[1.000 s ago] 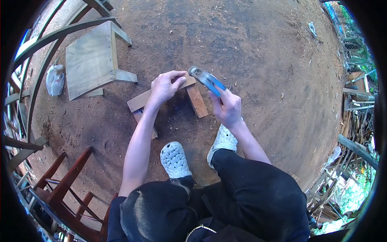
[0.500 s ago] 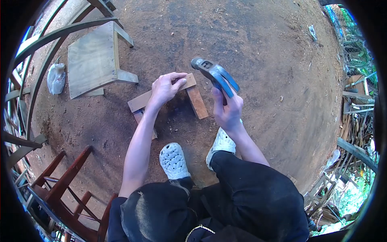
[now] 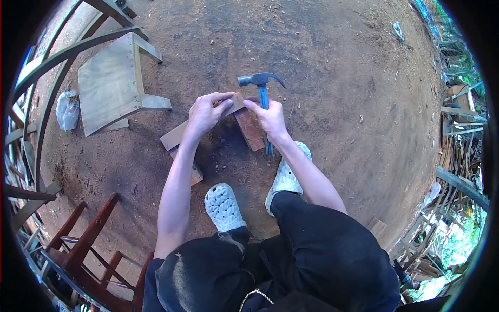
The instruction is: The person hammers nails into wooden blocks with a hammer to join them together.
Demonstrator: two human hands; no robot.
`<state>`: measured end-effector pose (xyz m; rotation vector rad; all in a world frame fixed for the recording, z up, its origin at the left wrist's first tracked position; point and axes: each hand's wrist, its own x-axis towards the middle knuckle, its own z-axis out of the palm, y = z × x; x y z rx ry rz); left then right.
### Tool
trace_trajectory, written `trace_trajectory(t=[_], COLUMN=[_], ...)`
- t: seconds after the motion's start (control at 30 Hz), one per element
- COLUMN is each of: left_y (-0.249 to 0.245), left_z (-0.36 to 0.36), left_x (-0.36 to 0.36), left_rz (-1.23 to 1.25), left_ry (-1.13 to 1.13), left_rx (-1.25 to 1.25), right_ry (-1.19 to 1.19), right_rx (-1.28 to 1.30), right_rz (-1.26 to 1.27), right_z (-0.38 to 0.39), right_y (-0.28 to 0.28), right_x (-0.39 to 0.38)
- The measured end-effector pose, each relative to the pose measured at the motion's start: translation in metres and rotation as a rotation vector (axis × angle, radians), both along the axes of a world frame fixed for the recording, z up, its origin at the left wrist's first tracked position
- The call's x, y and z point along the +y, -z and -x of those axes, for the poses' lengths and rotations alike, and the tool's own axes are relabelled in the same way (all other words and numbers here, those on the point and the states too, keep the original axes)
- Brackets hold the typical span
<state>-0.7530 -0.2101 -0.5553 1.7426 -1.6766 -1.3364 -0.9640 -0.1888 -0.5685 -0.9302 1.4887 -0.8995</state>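
A narrow wooden board [image 3: 175,135] lies across two wooden blocks, one under each end. My left hand [image 3: 205,115] is closed around the board toward its far right end, with thumb and fingertips close to the tip. My right hand [image 3: 271,118] grips a claw hammer [image 3: 262,79] by its blue handle, head up and claw pointing right. The right thumb and finger touch the board's end as well. Beneath that end, a reddish block [image 3: 250,131] slants down toward me. The other block [image 3: 196,177] is partly covered by my left forearm.
A small wooden piece with a plywood top [image 3: 109,86] stands at the upper left, beside a plastic bag [image 3: 67,111]. Curved wooden frames [image 3: 78,47] and a red-brown chair [image 3: 86,239] line the left. Wood scraps [image 3: 452,156] are piled along the right edge.
My right hand has moved left to the board's end, and the hammer has turned so its head now lies sideways on view, handle hanging down. My left hand stays at the board.
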Motion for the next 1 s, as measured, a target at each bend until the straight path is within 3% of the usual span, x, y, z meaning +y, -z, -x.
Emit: trace_trajectory(t=[0.1,0.5,0.6,0.67,0.7,0.77,0.9,1.0], left_y=[0.000,-0.002,-0.011,-0.012,-0.012,-0.013,-0.011,-0.019], left_z=[-0.002,0.000,0.000,0.000,0.001,0.001,0.000,0.001], left_x=[-0.001,-0.001,-0.004,-0.004,-0.004,-0.003,-0.003,-0.003], left_rz=[0.037,-0.027,-0.083,-0.073,-0.073,-0.047,-0.056,-0.085], left_ry=[0.017,-0.080,-0.075,-0.052,-0.056,-0.043,-0.017,0.014], left_rx=[-0.015,-0.018,-0.114,-0.106,-0.107,-0.107,-0.077,-0.138], right_ry=[-0.040,-0.044,-0.092,-0.184,-0.187,-0.140,-0.363,-0.341], right_rx=[-0.140,0.140,0.212,0.550,0.549,0.461,0.660,0.650], right_rz=[-0.079,-0.009,0.046,0.061,0.062,0.360,0.624,0.708], right_z=[-0.004,-0.011,-0.009,-0.010,-0.007,0.002,0.016,0.023], right_y=[0.004,0.004,-0.004,-0.040,-0.042,-0.047,-0.061,-0.057], right_x=[-0.004,0.000,-0.002,-0.001,0.005,0.017,0.020,0.034])
